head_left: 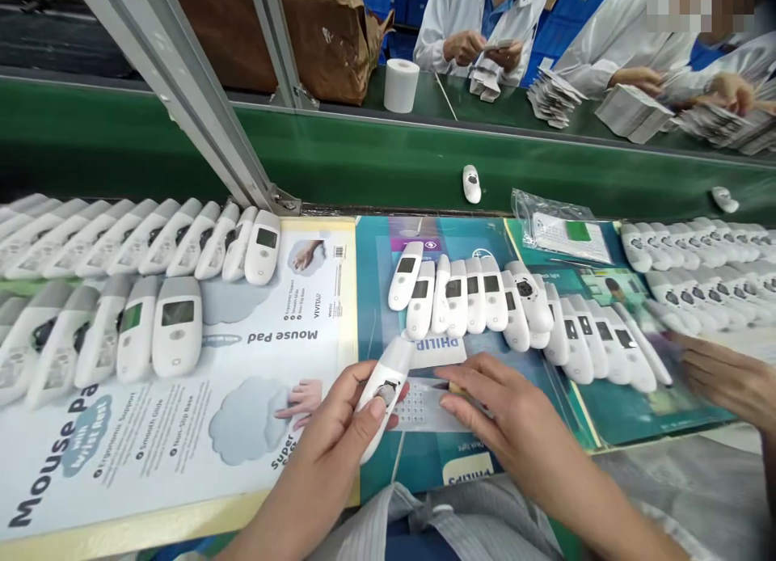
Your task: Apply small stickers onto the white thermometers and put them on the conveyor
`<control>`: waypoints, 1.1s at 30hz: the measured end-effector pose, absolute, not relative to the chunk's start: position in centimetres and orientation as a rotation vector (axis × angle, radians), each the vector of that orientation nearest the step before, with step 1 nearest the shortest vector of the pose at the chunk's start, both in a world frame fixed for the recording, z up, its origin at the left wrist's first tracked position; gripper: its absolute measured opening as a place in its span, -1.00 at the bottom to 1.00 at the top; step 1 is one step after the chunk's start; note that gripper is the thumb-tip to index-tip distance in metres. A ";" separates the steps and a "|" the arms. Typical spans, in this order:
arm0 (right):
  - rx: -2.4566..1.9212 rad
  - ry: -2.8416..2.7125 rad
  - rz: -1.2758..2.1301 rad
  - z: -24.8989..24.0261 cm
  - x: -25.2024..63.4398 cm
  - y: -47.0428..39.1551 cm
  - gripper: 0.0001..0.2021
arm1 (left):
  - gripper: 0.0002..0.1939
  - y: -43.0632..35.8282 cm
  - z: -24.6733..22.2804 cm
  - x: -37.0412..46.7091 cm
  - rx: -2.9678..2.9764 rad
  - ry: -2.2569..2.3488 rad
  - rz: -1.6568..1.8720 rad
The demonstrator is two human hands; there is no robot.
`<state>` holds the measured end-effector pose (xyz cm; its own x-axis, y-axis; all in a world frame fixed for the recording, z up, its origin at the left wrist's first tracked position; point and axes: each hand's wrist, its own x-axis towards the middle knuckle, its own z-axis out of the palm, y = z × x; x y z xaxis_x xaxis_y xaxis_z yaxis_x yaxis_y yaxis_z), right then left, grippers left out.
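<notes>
My left hand (345, 423) is closed around a white handheld thermometer (388, 377), tilted with its narrow grey tip pointing away from me. The thumb presses on the dark round spot of its face. Just to the right, my right hand (506, 411) has its thumb and fingers bent toward each other around a small yellowish thing, too hidden to name. Beneath both hands lies a translucent sheet with rows of small round dots (415, 406). Beyond them a row of white thermometers with dark screens (474, 296) leans across the mat.
More thermometers stand in rows at left (177, 325) and right (697, 293). A clear plastic bag (561, 228) lies behind the middle row. A metal post (200, 92) rises at left. Another person's hand (724, 375) reaches in at right. Across the green conveyor (376, 153), people handle folded papers.
</notes>
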<state>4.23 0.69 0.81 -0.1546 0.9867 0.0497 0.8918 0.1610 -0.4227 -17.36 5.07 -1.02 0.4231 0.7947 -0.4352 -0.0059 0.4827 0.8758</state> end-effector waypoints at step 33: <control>-1.463 -1.978 0.733 6.0 2.3 3.8 -0.89 | -0.87 6.5 0.6 -17.5 1.686 1.140 0.448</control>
